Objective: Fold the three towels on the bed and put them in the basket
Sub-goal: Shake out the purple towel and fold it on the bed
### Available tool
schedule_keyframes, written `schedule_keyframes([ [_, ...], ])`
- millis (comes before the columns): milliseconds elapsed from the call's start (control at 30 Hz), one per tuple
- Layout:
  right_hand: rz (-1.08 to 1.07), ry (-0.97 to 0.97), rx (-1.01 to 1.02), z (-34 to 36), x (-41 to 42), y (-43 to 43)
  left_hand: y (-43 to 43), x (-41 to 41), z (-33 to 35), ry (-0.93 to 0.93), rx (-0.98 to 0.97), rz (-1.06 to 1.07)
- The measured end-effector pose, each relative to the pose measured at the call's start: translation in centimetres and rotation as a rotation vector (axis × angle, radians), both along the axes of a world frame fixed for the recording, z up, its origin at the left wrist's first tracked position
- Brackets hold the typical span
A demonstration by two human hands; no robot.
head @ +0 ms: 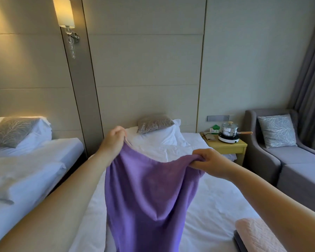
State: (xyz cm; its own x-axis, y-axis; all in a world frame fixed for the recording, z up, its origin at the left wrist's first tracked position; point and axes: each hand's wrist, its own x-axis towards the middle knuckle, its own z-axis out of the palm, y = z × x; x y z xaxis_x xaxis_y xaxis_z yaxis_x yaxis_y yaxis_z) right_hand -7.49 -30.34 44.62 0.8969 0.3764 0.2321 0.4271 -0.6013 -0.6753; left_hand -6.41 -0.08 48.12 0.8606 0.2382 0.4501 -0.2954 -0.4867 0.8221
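Two of three looked folded: pink towel (256, 235) sat on grey towel (238, 241) at 5 o'clock on the bed (207, 202), purple towel (149, 188) hung unfolded at centre, top corners pinched in left hand (115, 140) and right hand (213, 164) grips; basket unseen.

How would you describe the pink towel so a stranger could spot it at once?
Start at the white bed straight ahead and look to its near right side. There a folded pink towel lies on a dark grey cloth. Unlike the hanging purple towel, it is pale and quilted.
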Motion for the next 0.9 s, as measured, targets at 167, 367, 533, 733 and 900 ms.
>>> schedule_keyframes([
  [167,0.141,-0.089,-0.038,2.0,-1.1,2.1,-4.5,-3.8,-1.7,0.25,0.214,-0.487],
  [367,0.19,-0.083,-0.127,2.0,-2.1,2.0,-6.8,-4.3,-5.1,0.418,0.32,-0.693],
  [533,0.149,0.114,-0.418,1.2,-2.2,-1.3,-4.2,-3.6,-4.2,0.357,0.339,-0.606],
  [733,0.138,0.088,-0.38,0.5,-2.7,-2.9,-3.7,-3.5,-3.7,0.312,0.296,-0.552],
  [900,0.209,0.235,-0.081,-2.5,-4.1,1.7,-5.2,-3.5,-3.3,0.218,0.246,-0.52],
])
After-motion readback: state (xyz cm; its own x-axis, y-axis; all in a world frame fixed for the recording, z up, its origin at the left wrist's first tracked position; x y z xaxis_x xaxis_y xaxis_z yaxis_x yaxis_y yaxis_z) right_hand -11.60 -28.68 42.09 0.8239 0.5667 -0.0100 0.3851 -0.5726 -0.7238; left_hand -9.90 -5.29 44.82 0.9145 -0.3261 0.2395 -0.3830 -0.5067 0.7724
